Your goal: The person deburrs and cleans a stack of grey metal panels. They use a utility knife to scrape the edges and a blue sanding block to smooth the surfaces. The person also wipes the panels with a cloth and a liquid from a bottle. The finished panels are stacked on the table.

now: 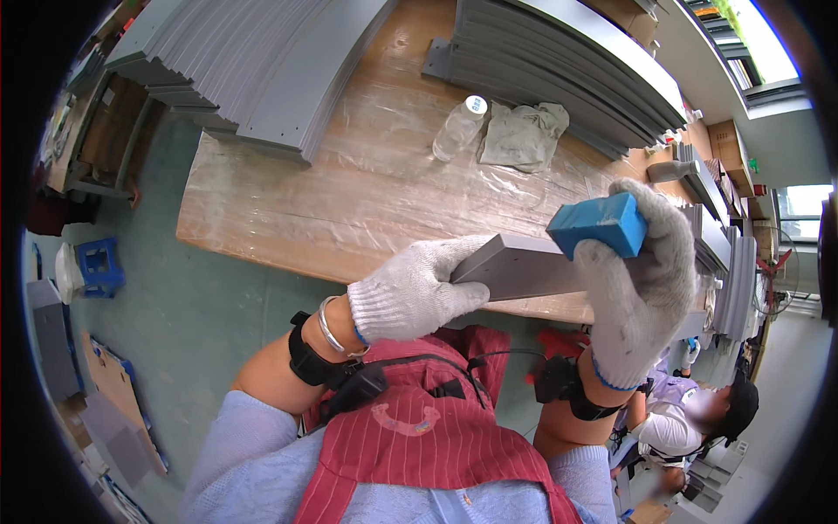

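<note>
Left grip (423,284) pinches one grey board (519,269) by its end, probably to steady it; right grip (650,279) clasps one blue block (598,225) over the board's other end, likely leaving its underside free. Beyond both grips, the tabletop (367,192) carries one bottle (458,131), one cloth (524,137) and two large stacks (253,70), their pieces too tightly packed to count.

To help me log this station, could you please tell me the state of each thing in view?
Left hand: gloved, gripping the panel
Right hand: gloved, gripping the block
Panel: held up, far end hidden
Block: held in fingers
Table: covered in clear film
Bottle: capped, fill unclear
Cloth: crumpled, on the table
</note>
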Demonstrator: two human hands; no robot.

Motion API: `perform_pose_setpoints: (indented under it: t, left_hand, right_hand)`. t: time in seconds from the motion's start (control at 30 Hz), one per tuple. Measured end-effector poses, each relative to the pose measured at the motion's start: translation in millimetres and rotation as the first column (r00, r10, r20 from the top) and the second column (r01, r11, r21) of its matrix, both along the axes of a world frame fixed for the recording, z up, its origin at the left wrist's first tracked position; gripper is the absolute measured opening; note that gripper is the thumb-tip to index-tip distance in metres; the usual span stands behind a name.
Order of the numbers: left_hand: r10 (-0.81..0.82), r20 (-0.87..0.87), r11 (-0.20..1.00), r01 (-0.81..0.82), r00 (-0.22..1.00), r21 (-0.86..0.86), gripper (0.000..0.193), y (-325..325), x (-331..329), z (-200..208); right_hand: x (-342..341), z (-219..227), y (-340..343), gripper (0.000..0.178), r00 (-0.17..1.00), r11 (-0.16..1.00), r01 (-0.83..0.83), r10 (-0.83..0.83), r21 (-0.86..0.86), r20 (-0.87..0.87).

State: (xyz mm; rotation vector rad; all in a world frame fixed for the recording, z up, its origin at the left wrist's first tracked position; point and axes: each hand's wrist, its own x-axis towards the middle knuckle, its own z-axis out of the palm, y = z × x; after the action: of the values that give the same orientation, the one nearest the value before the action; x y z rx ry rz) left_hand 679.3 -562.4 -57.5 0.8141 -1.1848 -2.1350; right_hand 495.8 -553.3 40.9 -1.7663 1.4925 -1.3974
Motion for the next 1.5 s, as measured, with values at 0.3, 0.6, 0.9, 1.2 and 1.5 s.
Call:
perform_pose_setpoints:
  t: [0.3, 0.6, 0.9, 1.2, 1.5]
  left_hand:
    - [0.074, 0.107, 0.993, -0.083, 0.991, 0.079, 0.047, -3, 9, -5]
    - [0.166, 0.215, 0.978, -0.188, 0.962, 0.089, 0.047, -6, 6, -7]
    - [0.335, 0.312, 0.938, -0.347, 0.889, -0.018, 0.047, -11, 1, -18]
    - [0.424, 0.361, 0.896, -0.442, 0.830, -0.037, 0.054, -27, 11, -36]
    - [0.446, 0.395, 0.888, -0.453, 0.803, -0.083, 0.059, -43, 32, -60]
  right_hand:
    - [2, -68, 6, 0.041, 0.973, 0.984, 0.136, -0.154, 0.111, 0.170]
    - [21, -72, -2, 0.046, 1.000, 0.981, -0.002, 0.004, -0.196, 0.007]
    - [-42, -119, -2, 0.042, 0.960, 0.952, 0.278, -0.280, -0.129, -0.002]
    - [-160, -174, -11, 0.038, 0.768, 0.769, 0.640, -0.640, -0.005, -0.020]
    - [-289, -219, -13, 0.034, 0.617, 0.625, 0.781, -0.773, -0.006, -0.148]
